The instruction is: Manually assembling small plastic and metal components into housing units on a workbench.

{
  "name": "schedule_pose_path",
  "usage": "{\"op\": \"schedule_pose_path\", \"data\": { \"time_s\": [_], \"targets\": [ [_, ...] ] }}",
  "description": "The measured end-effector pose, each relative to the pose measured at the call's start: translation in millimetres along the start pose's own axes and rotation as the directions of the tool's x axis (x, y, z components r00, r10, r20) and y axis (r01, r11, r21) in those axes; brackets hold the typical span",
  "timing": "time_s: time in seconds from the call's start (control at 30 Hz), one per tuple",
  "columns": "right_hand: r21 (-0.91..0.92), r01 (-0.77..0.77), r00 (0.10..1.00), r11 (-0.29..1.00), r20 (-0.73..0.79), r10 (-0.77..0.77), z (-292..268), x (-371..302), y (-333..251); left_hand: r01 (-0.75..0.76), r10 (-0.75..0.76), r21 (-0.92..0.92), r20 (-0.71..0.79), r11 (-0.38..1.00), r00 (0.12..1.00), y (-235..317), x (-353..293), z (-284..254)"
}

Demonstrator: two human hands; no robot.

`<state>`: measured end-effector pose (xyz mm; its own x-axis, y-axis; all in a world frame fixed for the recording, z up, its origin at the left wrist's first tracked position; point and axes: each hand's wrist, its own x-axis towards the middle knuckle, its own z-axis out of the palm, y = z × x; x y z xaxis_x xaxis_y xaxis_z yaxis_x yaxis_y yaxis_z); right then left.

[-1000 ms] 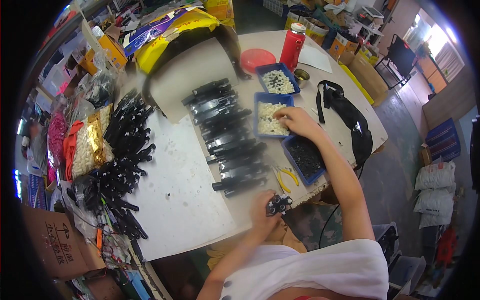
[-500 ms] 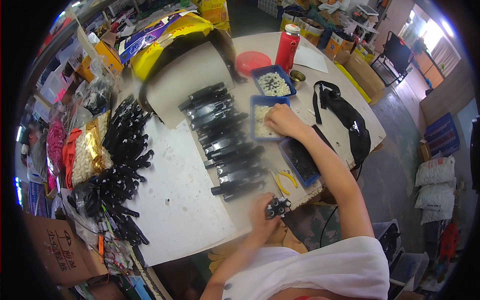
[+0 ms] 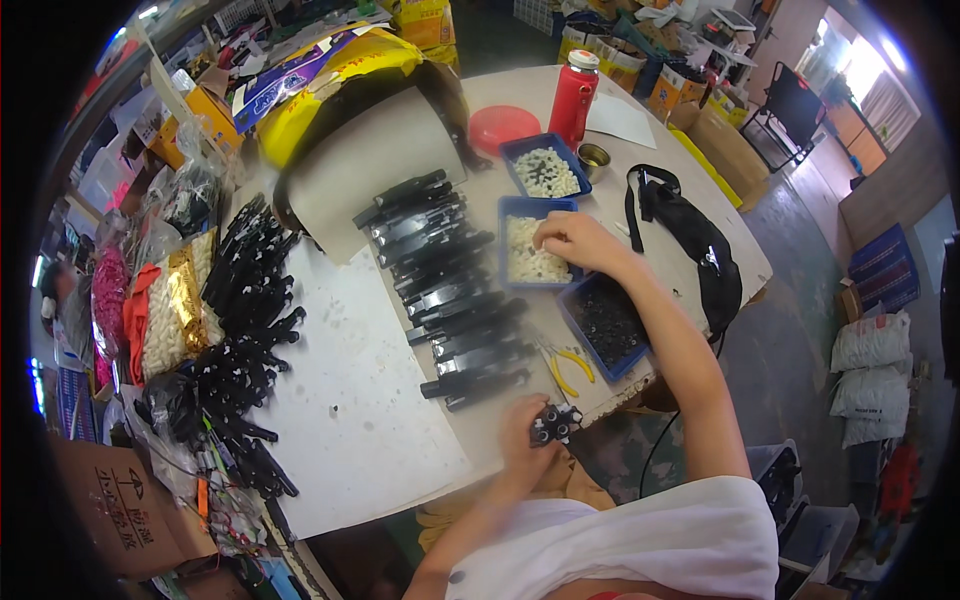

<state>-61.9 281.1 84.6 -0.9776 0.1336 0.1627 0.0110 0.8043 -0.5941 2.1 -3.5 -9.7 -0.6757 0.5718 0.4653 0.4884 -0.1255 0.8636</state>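
My left hand (image 3: 523,428) is closed around a small cluster of black plastic pieces with pale round ends (image 3: 557,424), just off the table's front edge. Over a blue tray (image 3: 503,262) of small cream-white pieces (image 3: 531,252), my right hand (image 3: 572,240) has its fingers bent down and together. What its fingertips hold, if anything, is too small to make out. Nearer me, partly under my right forearm, a second blue tray (image 3: 622,366) holds small black pieces (image 3: 603,318). Yellow-handled pliers (image 3: 571,372) lie between that tray and my left hand.
A long row of black plastic parts (image 3: 445,270) lies mid-table beside a white sheet (image 3: 350,400). More black parts (image 3: 235,350) are heaped at left. Farther back are another blue tray (image 3: 585,180), a red bottle (image 3: 573,100), a metal cup (image 3: 593,158) and a black bag (image 3: 700,240).
My right hand has shifted slightly right and nearer me, uncovering more of the white pieces. My left hand keeps its hold on the black pieces in nearly the same place.
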Motion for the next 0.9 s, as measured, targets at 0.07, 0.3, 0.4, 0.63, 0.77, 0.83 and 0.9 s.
{"op": "schedule_pose_path", "data": {
  "time_s": [0.07, 0.3, 0.4, 0.63, 0.77, 0.83, 0.9],
  "targets": [
    [-0.044, 0.043, 0.998, 0.998, 0.042, -0.041, 1.6, -0.9, -0.9, -0.008, 0.008, 0.013, -0.010, 1.000, 1.000, 0.3, 0.6, -0.2],
    [-0.474, 0.143, 0.975, 0.869, 0.218, -0.041, 26.8, 7.5, 1.3, -0.009, 0.009, 0.029, 0.007, 1.000, 1.000, 2.8, 2.6, -0.5],
    [-0.559, 0.180, 0.964, 0.809, 0.264, -0.031, 30.4, 12.8, 3.0, -0.016, 0.015, 0.024, 0.010, 1.000, 1.000, 2.5, 3.3, -0.6],
    [-0.176, -0.001, 0.986, 0.984, 0.166, 0.030, 7.5, 6.9, -13.4, -0.051, 0.052, 0.060, -0.008, 0.997, 0.999, 0.7, 3.2, -2.2],
    [0.047, -0.217, 0.951, 0.975, -0.216, 0.222, 6.3, -3.9, 15.9, -0.050, 0.050, 0.048, 0.002, 0.998, 0.999, -0.3, 2.7, 2.2],
    [0.212, -0.304, 0.861, 0.929, -0.356, 0.363, -8.1, -10.7, 13.2, -0.044, 0.044, 0.059, -0.007, 0.997, 0.999, -0.8, 0.5, 0.3],
    [0.185, -0.358, 0.823, 0.915, -0.400, 0.403, -21.2, -23.8, 24.6, -0.043, 0.043, 0.061, -0.011, 0.997, 0.999, -0.2, -0.7, -0.1]
  ]
}}
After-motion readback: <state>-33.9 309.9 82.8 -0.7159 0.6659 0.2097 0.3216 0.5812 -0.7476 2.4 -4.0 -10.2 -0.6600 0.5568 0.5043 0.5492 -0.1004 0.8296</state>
